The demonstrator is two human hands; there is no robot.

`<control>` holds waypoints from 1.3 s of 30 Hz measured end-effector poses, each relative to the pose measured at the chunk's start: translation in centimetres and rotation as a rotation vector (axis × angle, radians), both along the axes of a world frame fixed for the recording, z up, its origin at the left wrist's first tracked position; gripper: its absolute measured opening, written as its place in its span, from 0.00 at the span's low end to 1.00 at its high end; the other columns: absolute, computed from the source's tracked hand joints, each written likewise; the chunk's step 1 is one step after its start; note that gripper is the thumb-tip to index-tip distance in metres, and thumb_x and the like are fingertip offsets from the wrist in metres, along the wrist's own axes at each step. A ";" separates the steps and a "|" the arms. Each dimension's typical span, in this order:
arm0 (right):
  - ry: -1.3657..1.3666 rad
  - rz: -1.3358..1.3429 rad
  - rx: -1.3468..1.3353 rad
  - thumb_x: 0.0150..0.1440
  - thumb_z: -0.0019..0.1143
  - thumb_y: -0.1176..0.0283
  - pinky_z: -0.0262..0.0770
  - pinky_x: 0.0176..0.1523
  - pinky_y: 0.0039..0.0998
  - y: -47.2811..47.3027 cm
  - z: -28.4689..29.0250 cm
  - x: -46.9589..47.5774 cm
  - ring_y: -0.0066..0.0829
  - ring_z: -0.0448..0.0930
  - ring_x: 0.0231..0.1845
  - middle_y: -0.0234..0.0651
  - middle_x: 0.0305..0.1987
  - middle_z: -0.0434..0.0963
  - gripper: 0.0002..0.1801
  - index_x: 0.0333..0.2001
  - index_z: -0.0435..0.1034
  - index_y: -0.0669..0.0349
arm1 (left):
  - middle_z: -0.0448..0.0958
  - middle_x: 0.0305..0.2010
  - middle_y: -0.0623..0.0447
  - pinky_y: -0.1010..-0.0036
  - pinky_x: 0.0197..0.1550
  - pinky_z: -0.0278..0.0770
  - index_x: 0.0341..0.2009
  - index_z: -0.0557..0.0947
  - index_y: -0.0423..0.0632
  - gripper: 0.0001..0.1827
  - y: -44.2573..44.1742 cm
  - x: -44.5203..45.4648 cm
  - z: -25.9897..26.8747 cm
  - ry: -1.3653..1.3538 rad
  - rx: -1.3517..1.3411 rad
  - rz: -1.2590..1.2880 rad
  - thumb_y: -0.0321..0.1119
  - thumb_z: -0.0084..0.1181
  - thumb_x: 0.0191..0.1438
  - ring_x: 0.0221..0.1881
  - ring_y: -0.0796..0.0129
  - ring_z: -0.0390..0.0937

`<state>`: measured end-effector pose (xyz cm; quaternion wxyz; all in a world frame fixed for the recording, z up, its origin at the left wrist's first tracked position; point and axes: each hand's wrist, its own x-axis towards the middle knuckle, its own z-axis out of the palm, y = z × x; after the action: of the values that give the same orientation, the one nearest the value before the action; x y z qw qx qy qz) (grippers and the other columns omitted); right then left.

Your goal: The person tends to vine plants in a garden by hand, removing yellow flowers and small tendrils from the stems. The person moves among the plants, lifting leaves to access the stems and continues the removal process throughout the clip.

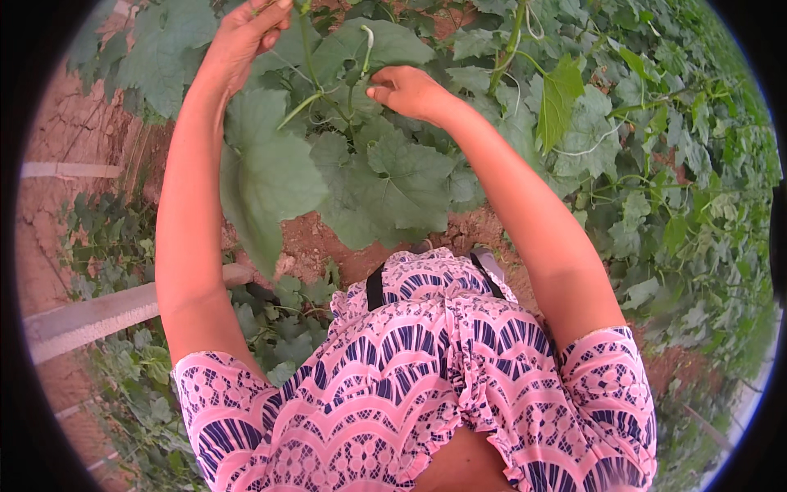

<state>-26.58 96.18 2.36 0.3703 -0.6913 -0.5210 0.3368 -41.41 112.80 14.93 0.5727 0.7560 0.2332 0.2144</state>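
Observation:
At the top edge, my left hand (249, 31) has its thumb and fingers pinched on a thin green shoot (265, 7), partly cut off by the frame. Beside it rises a green climbing vine stem (307, 52) with side stalks and broad lobed leaves. My right hand (409, 91) is at the plant's middle, fingers curled and thumb close to them. Just past its fingertips stands a slender pale-green young fruit (368, 46) with a bent tip. Whether those fingers grip anything is unclear. A large leaf (267, 166) hangs below my left wrist.
Dense leafy vines (670, 154) fill the right side, with white string (590, 149) running among them. A pale concrete beam (92, 317) lies at left across reddish soil (67, 135). More low plants (110, 240) grow beside it.

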 end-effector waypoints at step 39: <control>-0.207 -0.020 0.324 0.46 0.52 0.69 0.59 0.62 0.38 -6.8 -9.1 -11.5 0.44 0.58 0.62 0.47 0.62 0.55 0.28 0.54 0.62 0.56 | 0.60 0.23 0.59 0.83 0.23 0.52 0.40 0.72 0.39 0.12 1.7 0.1 2.3 -0.378 -0.067 0.237 0.35 0.46 0.58 0.20 0.79 0.54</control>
<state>-38.04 89.36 -6.77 0.4246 -0.6589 -0.5967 0.1721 -41.36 114.45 17.27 0.6017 0.6502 0.2160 0.4105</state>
